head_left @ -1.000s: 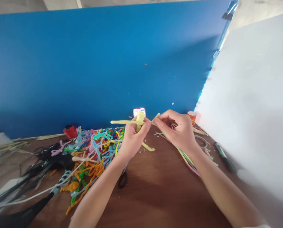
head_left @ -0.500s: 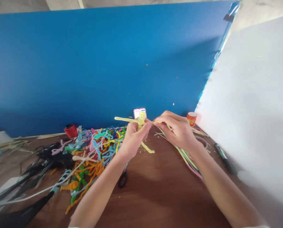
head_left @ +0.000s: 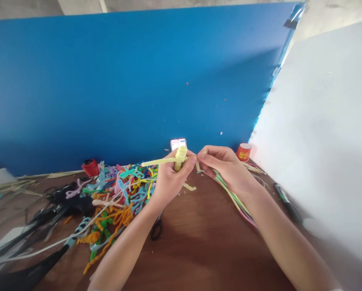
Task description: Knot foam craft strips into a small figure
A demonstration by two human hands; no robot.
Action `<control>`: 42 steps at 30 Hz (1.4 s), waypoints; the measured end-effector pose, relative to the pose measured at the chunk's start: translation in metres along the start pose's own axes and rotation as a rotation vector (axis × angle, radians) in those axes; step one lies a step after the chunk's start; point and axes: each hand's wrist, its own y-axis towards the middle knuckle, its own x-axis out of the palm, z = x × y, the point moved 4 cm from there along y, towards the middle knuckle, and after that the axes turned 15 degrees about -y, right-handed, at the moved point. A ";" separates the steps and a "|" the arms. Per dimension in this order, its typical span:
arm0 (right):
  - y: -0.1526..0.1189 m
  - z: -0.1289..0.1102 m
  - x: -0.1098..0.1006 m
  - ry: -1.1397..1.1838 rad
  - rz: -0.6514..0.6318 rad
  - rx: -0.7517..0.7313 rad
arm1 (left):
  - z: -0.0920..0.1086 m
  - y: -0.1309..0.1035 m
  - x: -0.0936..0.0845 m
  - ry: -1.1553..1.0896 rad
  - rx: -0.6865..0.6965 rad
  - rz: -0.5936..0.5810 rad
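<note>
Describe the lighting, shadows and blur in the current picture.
Head view: a slanting shadow darkens the right part of the blue board; head view: the phone glows brightly, its text unreadable; head view: the bottom-left corner looks smeared and stretched; head view: soft shadow dims the brown table.

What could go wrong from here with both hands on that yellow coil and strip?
The yellow coil might twist or loosen if the left hand slips while the right hand pinches the yellow strip.
The loose strands show right by the right hand and could snag.
The scissors appear beside the left forearm; lowering it might bump them.
</note>
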 end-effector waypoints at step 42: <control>0.002 -0.001 0.003 -0.105 0.159 -0.041 | -0.004 -0.014 0.007 0.173 0.032 0.082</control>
